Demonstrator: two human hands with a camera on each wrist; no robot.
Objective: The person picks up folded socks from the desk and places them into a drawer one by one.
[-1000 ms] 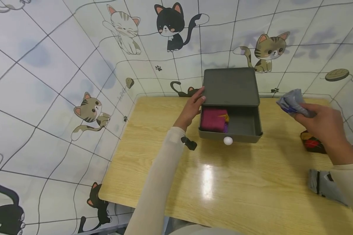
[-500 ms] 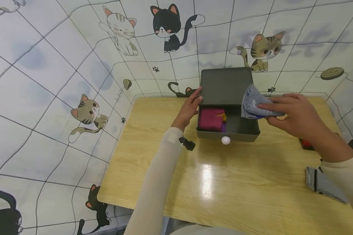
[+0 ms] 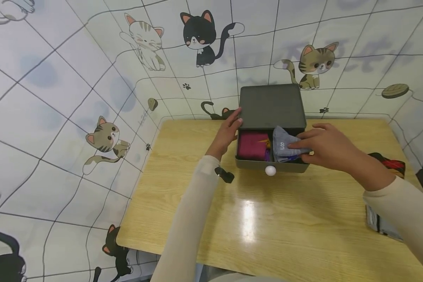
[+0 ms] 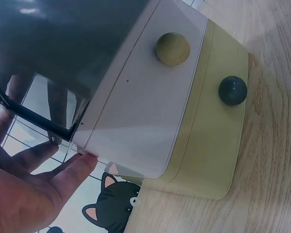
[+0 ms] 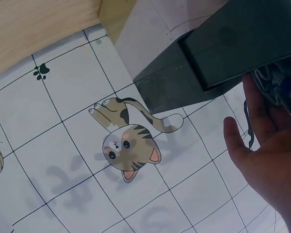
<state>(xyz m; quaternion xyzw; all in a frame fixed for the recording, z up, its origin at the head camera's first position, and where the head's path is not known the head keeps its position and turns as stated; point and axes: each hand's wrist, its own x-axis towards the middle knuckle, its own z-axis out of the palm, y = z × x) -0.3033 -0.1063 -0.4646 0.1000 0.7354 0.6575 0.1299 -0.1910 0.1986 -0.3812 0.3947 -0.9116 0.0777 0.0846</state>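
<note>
A small chest of drawers stands at the back of the table, its dark grey top drawer pulled out. Inside, on the left, lies a folded magenta cloth with yellow and purple at one edge. My right hand pinches a folded grey-blue cloth with white lettering, lowered into the drawer's right part beside the magenta one. My left hand rests with fairly straight fingers against the chest's left side. The left wrist view shows the chest's white middle drawer and yellow-green bottom drawer, both closed.
A white round knob is on the open drawer's front. Right of the chest lies a folded black, red and yellow cloth. Nearer, a grey folded cloth is partly hidden by my right sleeve. A cat-patterned wall stands behind.
My right hand has carried the grey-blue cloth leftward from beside the chest and down into the open drawer. My left hand has kept its place on the chest's side.
</note>
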